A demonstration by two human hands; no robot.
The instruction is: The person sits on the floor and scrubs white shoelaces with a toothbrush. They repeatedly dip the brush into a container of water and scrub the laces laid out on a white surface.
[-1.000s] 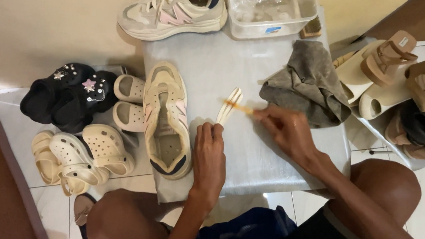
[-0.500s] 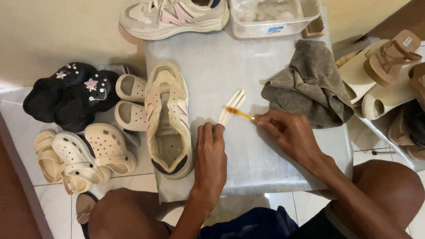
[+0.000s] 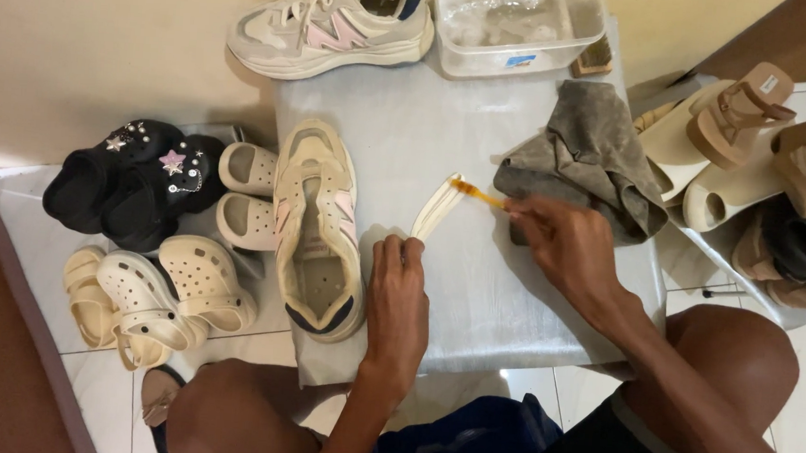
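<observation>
The left hand (image 3: 398, 297) lies knuckles-up on the table (image 3: 530, 302), its fingers closed over the near end of a bundle of pale shoelaces (image 3: 436, 207). Pinning that end flat keeps the laces taut and fanned out away from the person, so their length lies exposed on the surface. The right hand (image 3: 567, 247) is closed around the handle of a small brush with an orange neck (image 3: 476, 195), its head set on the far end of the laces; it looks like a toothbrush, though the bristles are too small to make out. Held low and at a slant, the brush can run along the laces while the other hand anchors them.

Just left of the left hand, a cream and pink sneaker (image 3: 317, 235) lies sole-down with its opening up and no laces in it, close enough to reach without shifting. Its mate (image 3: 332, 23) rests on its side at the far edge of the table, still laced. Beside that stands a clear plastic tub (image 3: 516, 31) holding what seems to be water, with a small block brush (image 3: 592, 58) at its corner. A crumpled grey cloth (image 3: 597, 155) sits just beyond the right hand, within easy reach for wiping.

On the floor to the left are black clogs with charms (image 3: 132, 179), a small white pair (image 3: 244, 196) and cream clogs (image 3: 162, 295). To the right, tan sandals and pale slides (image 3: 740, 146) are heaped together. The person's bare knees frame the near edge.
</observation>
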